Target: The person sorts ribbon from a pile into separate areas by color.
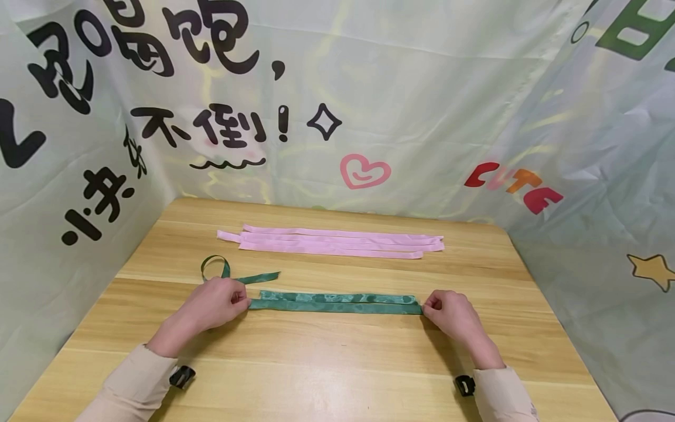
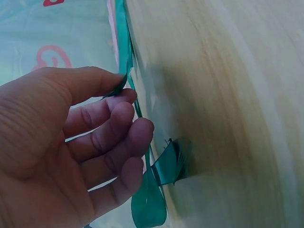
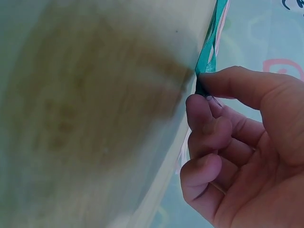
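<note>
A green ribbon point(image 1: 337, 306) runs straight across the middle of the table between both hands. My left hand point(image 1: 218, 302) pinches its left end between thumb and forefinger, as the left wrist view also shows. My right hand point(image 1: 454, 315) pinches the right end between thumb and forefinger, the other fingers curled below. Just behind lies a second, shinier green strip point(image 1: 337, 298), parallel and right alongside. Beyond the left hand, a loose green ribbon length point(image 1: 258, 278) curls into a loop, partly hidden by that hand.
Several pink ribbon strips point(image 1: 337, 240) lie side by side near the back of the wooden table point(image 1: 337, 375). A printed cloth backdrop point(image 1: 432, 105) rises behind the table and along both sides. Black wrist devices point(image 1: 182, 377) sit at the cuffs.
</note>
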Tool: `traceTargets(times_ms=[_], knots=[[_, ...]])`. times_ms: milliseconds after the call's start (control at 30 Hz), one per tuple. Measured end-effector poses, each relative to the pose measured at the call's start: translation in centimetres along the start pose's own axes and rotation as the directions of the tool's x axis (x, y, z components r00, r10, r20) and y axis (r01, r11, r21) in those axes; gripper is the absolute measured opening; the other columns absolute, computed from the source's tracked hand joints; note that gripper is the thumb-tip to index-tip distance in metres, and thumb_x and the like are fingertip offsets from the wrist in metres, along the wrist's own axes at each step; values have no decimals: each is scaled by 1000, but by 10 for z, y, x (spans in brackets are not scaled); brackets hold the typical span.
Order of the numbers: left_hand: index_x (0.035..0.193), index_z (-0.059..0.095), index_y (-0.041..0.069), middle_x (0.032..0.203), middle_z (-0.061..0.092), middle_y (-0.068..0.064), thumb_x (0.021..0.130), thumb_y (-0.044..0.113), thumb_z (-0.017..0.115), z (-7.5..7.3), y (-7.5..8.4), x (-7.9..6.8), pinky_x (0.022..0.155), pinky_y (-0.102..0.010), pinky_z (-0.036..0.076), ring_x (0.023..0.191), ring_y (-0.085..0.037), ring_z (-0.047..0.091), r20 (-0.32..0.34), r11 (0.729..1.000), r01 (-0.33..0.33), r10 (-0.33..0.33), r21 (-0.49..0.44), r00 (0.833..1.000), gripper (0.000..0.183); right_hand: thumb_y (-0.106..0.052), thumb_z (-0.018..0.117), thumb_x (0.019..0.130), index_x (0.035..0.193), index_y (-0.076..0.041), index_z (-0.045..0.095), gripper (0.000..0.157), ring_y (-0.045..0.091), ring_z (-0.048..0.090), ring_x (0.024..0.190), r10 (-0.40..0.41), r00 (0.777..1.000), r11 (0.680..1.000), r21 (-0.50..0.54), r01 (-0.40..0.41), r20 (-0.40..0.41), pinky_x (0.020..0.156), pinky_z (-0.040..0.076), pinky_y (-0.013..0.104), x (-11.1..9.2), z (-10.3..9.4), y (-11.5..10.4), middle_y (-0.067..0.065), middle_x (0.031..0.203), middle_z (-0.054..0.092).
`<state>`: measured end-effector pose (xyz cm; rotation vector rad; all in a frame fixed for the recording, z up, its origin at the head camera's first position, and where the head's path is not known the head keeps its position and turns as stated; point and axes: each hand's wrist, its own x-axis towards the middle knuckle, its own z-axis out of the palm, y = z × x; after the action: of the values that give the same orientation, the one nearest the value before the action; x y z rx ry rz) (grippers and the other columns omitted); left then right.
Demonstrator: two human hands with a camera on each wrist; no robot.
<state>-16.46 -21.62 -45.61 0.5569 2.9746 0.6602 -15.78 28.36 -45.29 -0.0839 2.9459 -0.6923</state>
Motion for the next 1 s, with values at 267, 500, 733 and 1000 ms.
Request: traceTargets(times_ms=[267,500,733,1000], knots=[[77,68,20,63,56,10,96,26,77,-7,-2,-1,57,-27,38,58,-8,46,27,1000,5,-5,4,1000,21,-15,75,94,98,-4,73,11,19,56,76,-12,999,1000,1,12,-45,68,47,35,0,-4,0,9,93,69],[82,70,18,55,47,8,102,38,69,-22,-6,0,52,-28,33,49,-9,40,-62,1000,24,-23,17,998,28,-20,73,95,109,-2,72,23,35,65,96,-45,991,999,9,47,-123,85,53,55,-1,-9,-5,27,123,65],[87,71,12,54,42,5,100,28,72,-28,-17,-1,49,-29,29,48,-12,38,-117,994,87,-79,60,990,20,-22,71,98,113,-3,72,25,48,64,116,-60,988,997,38,66,-140,96,50,63,4,-7,-22,29,134,62],[90,68,11,57,44,2,97,29,74,-20,-28,-1,51,-30,30,52,-15,41,-98,983,163,-155,87,983,21,-19,73,96,109,-5,73,20,35,69,101,-162,972,984,45,172,-170,86,54,53,19,7,-58,22,126,68]])
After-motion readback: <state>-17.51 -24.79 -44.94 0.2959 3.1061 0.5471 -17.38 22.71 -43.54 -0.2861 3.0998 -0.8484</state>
